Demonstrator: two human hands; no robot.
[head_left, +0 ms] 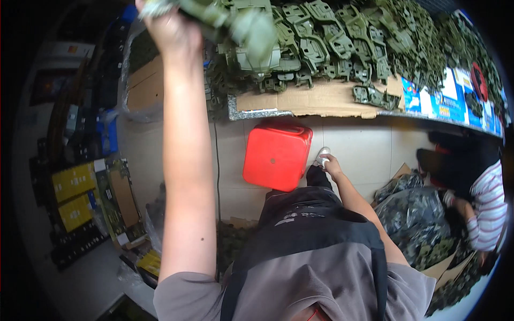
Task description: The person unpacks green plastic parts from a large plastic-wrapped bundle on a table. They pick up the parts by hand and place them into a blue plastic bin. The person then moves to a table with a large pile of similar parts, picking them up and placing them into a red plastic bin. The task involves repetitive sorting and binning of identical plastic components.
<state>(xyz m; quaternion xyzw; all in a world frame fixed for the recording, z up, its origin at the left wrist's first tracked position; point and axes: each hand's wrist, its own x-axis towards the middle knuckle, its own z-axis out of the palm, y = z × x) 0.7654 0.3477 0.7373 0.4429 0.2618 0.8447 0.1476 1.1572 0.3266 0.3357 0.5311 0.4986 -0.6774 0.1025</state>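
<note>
My left hand reaches far forward at the upper left, its fingers closed and partly cut off by the frame's top edge. It grips an olive-green plastic part, smeared by motion, and something whitish covers the fingers. Low at my right side hangs my right hand, in front of my dark trouser leg and white shoe. Its fingers are curled, with a small whitish patch at them that I cannot make out. Beyond the left hand, a heap of moulded olive-green plastic parts covers the bench.
Cardboard lines the bench edge, with one loose green part on it. A red stool stands before me. A co-worker in a striped sleeve bends beside bagged parts at right. Yellow boxes sit at left.
</note>
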